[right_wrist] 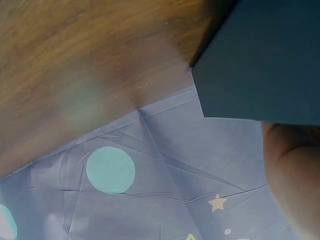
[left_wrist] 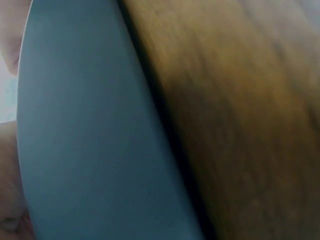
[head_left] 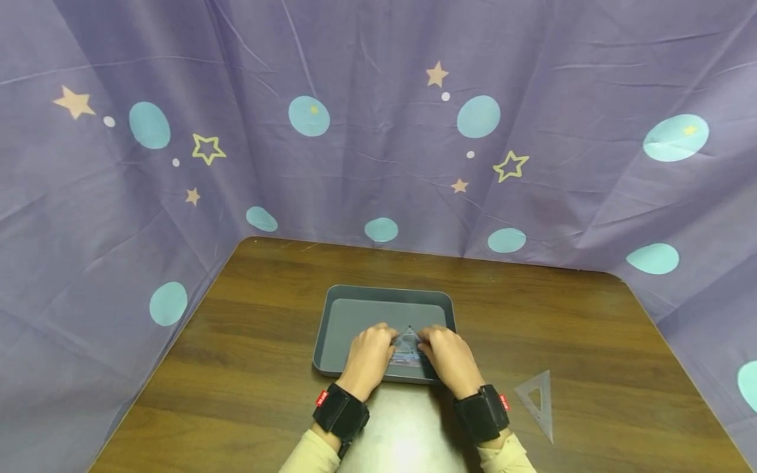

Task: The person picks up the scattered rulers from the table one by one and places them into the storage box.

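Observation:
Both hands reach over the near wall of a grey rectangular tray (head_left: 355, 315) in the head view. Between them is a clear plastic triangle (head_left: 407, 343), its point facing away from me and blue and pinkish bands along its lower part. My left hand (head_left: 371, 351) pinches its left side, and my right hand (head_left: 451, 355) pinches the right side with curled fingers. The left wrist view shows the tray's outer wall (left_wrist: 95, 130) with fingers (left_wrist: 7, 170) behind its rim. In the right wrist view the tray wall hides most of the hand (right_wrist: 295, 175).
A second clear set square (head_left: 543, 404) with a triangular cutout lies on the wooden table (head_left: 236, 381), right of my right wrist. A bright reflection shows on the surface before the tray. Purple patterned curtain (head_left: 367, 177) hangs behind the table and along its sides.

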Action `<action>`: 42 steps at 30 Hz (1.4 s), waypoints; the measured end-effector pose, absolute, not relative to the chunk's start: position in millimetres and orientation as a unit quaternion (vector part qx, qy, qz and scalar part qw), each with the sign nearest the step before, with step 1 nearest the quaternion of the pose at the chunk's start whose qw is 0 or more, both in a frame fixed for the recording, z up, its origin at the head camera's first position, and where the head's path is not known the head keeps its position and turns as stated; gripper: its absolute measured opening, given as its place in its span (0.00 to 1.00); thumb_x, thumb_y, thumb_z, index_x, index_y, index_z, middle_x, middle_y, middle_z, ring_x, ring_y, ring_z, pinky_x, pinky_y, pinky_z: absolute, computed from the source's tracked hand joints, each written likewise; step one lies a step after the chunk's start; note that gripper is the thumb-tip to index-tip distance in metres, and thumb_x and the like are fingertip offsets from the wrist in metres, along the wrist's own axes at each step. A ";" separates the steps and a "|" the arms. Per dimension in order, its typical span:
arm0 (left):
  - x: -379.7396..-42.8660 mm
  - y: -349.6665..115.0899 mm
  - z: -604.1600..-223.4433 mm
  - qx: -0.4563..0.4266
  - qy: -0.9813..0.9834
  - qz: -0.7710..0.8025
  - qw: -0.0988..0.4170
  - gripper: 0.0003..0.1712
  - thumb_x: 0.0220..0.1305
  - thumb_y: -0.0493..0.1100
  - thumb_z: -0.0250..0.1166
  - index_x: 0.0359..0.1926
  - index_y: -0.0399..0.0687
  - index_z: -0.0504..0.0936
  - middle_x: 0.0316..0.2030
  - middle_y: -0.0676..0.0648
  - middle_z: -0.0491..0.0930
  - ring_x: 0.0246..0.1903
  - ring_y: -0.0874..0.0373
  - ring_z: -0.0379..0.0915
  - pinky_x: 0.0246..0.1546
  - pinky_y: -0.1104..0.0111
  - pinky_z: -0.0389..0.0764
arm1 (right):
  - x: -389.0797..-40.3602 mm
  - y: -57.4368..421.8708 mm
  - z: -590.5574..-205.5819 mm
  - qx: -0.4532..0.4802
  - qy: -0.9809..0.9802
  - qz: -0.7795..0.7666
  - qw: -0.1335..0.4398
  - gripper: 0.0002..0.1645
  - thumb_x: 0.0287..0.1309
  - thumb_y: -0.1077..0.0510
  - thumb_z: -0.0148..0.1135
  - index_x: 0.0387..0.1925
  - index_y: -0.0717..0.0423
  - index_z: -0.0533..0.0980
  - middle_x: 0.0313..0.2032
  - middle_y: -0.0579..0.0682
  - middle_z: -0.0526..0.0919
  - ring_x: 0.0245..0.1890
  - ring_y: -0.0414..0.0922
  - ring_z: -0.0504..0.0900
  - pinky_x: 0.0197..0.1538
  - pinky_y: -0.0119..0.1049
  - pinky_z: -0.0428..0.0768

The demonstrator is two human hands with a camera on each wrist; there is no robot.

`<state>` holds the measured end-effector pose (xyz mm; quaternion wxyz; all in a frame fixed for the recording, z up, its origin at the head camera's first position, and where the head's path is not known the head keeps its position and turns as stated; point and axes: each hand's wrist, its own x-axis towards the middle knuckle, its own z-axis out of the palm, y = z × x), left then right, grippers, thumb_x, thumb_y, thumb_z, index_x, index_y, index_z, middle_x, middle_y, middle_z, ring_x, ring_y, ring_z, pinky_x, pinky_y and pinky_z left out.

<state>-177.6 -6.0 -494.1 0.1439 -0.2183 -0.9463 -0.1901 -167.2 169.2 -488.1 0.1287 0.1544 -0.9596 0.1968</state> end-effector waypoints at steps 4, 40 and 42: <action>-175.2 -0.5 -493.8 -0.222 -0.948 -0.180 0.141 0.12 0.50 0.39 0.77 0.38 0.49 0.89 0.31 0.51 0.83 0.33 0.52 0.84 0.29 0.60 0.82 | -162.5 173.0 -489.0 0.149 -0.962 0.186 0.134 0.06 0.48 0.65 0.74 0.28 0.58 0.82 0.28 0.50 0.82 0.31 0.50 0.84 0.33 0.47 0.81; -155.1 77.7 -464.8 -0.316 -0.899 -0.264 0.153 0.07 0.64 0.41 0.68 0.42 0.45 0.86 0.35 0.51 0.84 0.33 0.60 0.82 0.30 0.74 0.81 | -133.2 231.3 -469.4 0.159 -0.938 0.147 0.272 0.06 0.56 0.68 0.69 0.37 0.61 0.82 0.34 0.50 0.83 0.33 0.45 0.80 0.32 0.32 0.82; -152.3 87.1 -462.8 -0.328 -0.895 -0.255 0.165 0.07 0.64 0.42 0.68 0.42 0.47 0.86 0.36 0.52 0.83 0.34 0.60 0.81 0.32 0.73 0.82 | -129.2 239.6 -468.7 0.149 -0.939 0.142 0.274 0.07 0.55 0.69 0.69 0.37 0.62 0.82 0.33 0.50 0.83 0.33 0.45 0.80 0.32 0.31 0.82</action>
